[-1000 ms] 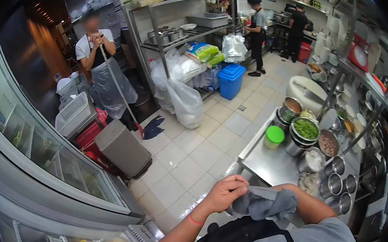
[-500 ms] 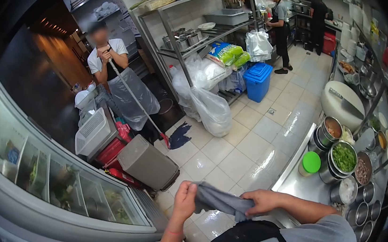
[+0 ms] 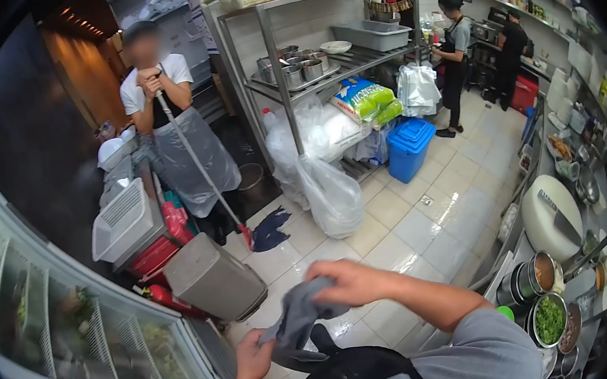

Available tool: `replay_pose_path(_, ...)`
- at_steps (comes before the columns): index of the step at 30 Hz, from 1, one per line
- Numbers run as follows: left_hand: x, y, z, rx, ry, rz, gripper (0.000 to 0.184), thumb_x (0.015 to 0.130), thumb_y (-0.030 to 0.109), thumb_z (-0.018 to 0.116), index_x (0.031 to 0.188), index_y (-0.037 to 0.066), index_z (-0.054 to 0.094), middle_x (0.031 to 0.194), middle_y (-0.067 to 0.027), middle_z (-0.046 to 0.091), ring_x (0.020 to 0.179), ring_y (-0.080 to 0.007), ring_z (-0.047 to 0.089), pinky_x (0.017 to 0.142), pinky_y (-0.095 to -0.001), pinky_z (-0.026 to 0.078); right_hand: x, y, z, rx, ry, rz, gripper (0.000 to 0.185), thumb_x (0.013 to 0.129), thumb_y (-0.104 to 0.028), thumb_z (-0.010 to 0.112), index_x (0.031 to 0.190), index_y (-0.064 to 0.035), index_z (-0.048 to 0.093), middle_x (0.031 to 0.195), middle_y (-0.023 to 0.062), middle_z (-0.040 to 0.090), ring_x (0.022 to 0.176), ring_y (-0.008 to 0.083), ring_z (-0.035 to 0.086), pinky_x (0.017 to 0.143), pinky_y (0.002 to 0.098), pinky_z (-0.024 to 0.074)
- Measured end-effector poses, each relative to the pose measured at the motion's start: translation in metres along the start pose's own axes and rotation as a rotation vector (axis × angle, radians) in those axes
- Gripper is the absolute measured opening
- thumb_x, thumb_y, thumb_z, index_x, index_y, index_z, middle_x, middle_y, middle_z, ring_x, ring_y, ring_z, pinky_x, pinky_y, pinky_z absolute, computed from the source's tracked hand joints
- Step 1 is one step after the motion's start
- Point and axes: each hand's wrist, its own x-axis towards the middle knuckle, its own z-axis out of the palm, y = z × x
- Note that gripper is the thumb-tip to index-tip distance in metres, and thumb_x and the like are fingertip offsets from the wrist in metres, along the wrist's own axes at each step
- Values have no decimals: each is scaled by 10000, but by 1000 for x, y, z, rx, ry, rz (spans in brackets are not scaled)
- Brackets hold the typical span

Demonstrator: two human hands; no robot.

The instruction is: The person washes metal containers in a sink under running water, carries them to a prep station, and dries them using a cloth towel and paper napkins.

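Cloth (image 3: 299,322) between left hand (image 3: 253,356) and right hand (image 3: 354,284); fridge (image 3: 81,324) left, counter (image 3: 505,264) right.

Cloth (image 3: 294,329) — matt grey; bin (image 3: 410,150) — glossy blue plastic.

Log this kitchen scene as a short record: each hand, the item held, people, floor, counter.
Left hand: gripping the grey cloth
Right hand: gripping the same cloth, higher up
Cloth state: bunched, off any surface
People: one co-worker leaning on a mop; two more farther back
Floor: blue lidded bin, grey bin
Counter: chopped greens in a metal container, knife on a round white board
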Motion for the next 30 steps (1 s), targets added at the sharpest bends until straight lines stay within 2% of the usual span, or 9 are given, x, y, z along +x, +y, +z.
replay_pose_path(1, 19, -7, -1, 121, -25, 81, 190, 776, 113, 694, 937, 14, 670, 921, -77, 670, 865, -179, 627, 768, -309, 482, 24, -3, 9, -66, -118, -50, 222, 823, -143, 636, 1010, -40, 579, 928, 122, 634, 854, 270, 626, 745, 354, 492)
replay_pose_path(6, 110, 4, 15, -336, 61, 208, 208, 780, 152, 714, 935, 23, 666, 890, -119, 667, 908, -170, 639, 765, -324, 493, 142, 21, 31, -279, -372, -147, 239, 739, -149, 644, 944, -33, 600, 935, 153, 634, 883, 367, 606, 769, 420, 483)
replay_pose_path(8, 154, -8, 4, -233, -256, 182, 303, 798, 163, 715, 1043, 11, 619, 1023, -81, 645, 961, -158, 593, 818, -308, 473, 181, 33, 19, -355, -364, -61, 244, 703, -148, 647, 881, 2, 572, 824, 209, 610, 843, 402, 597, 731, 455, 470)
replay_pose_path(13, 259, 12, -2, -322, -355, 206, 236, 896, 205, 613, 1002, -5, 629, 830, -77, 660, 762, -122, 594, 684, -296, 485, 213, 69, -33, -248, -33, -167, 370, 776, -267, 702, 1033, -28, 587, 834, 143, 617, 863, 335, 611, 801, 384, 476)
replay_pose_path(16, 315, 34, -13, -362, -373, 202, 242, 907, 212, 608, 985, -16, 627, 774, -84, 661, 706, -106, 581, 643, -285, 479, 208, 99, -58, 39, 66, 146, 370, 795, -339, 713, 960, -23, 612, 856, 138, 603, 863, 294, 599, 788, 362, 469)
replay_pose_path(22, 426, 67, -10, -471, -394, 209, 215, 891, 181, 630, 969, -19, 637, 788, -64, 661, 711, -95, 569, 648, -273, 469, 202, 156, -120, -181, -156, 379, 231, 823, -235, 705, 799, -26, 609, 938, 106, 624, 876, 202, 587, 803, 310, 454)
replay_pose_path(24, 458, 78, -10, -312, -427, 300, 193, 857, 155, 666, 942, -17, 645, 812, -46, 663, 738, -85, 576, 657, -259, 469, 211, 155, -141, -101, 216, 43, 192, 831, -183, 687, 802, -27, 579, 901, 85, 619, 850, 187, 580, 759, 308, 451)
replay_pose_path(28, 542, 100, -18, -268, -293, 394, 164, 787, 63, 683, 923, -26, 659, 790, -30, 659, 722, -81, 575, 662, -254, 474, 235, 171, -200, 340, 268, 474, 154, 851, -140, 666, 865, -26, 565, 916, 9, 597, 830, 106, 542, 729, 260, 451)
replay_pose_path(30, 579, 111, -25, -474, -238, 223, 150, 785, 62, 665, 905, -28, 665, 803, -21, 652, 732, -64, 562, 664, -239, 461, 255, 160, -229, 298, 248, 396, 155, 862, -136, 662, 867, -15, 565, 893, -18, 585, 816, 91, 525, 716, 251, 454)
